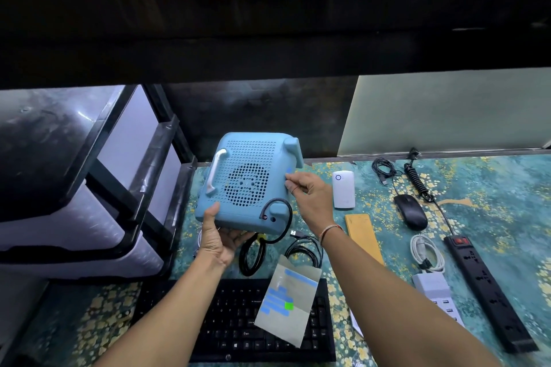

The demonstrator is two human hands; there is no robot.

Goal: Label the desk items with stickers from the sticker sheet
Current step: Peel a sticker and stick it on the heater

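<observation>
From the head camera we see the blue device [247, 182] lifted above the keyboard [235, 322]. Our left hand [219, 235] cups its lower edge; right hand [307, 194] pinches a small blue sticker [289, 170], hard to make out, against its side. The sticker sheet [287, 301] lies across the keyboard, hiding some keys.

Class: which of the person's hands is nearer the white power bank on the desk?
Right. The right hand is just left of the white power bank; the left hand is farther left, under the blue device.

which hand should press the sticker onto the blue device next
Right. The right hand already pinches at the blue device's right edge, while the left hand supports it from below.
</observation>
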